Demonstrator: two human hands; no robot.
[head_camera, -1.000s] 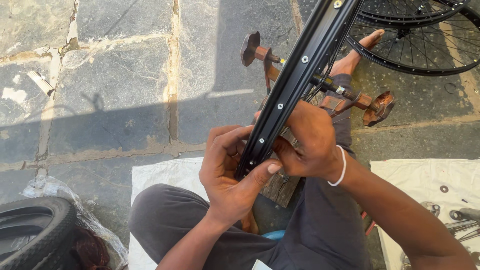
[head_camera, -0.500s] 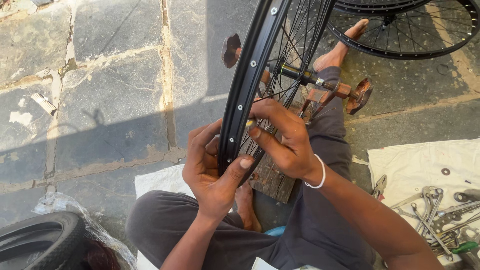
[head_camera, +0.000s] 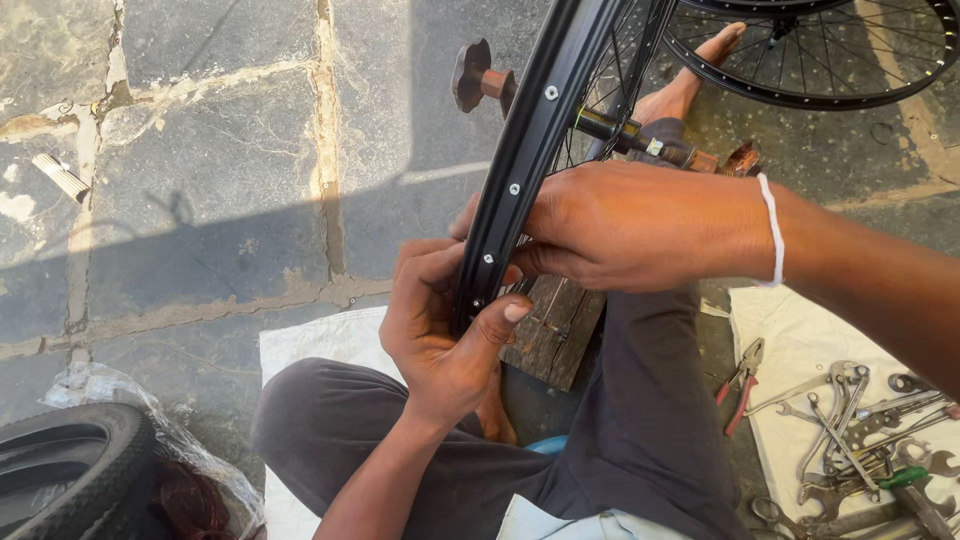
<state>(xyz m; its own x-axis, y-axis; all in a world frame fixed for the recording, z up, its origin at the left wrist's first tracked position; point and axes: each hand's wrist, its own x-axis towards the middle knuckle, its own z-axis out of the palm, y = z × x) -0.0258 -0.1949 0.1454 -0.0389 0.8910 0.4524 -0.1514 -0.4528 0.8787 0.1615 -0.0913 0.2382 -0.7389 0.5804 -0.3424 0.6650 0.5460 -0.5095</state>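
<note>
Both arms are bare from the elbow down, with no sleeves in view. The right hand (head_camera: 640, 225) has a thin white band (head_camera: 771, 230) around its wrist, looped once and lying flat. The left hand (head_camera: 445, 335) wears nothing at the wrist, and its fingers (head_camera: 505, 315) carry no rings; the thumbnail is short and pale. The legs are covered by dark grey trousers (head_camera: 640, 420) of soft, slightly creased cloth. A strip of light blue cloth (head_camera: 560, 520) shows at the waist. One foot (head_camera: 690, 85) is bare, with no shoe or sock
</note>
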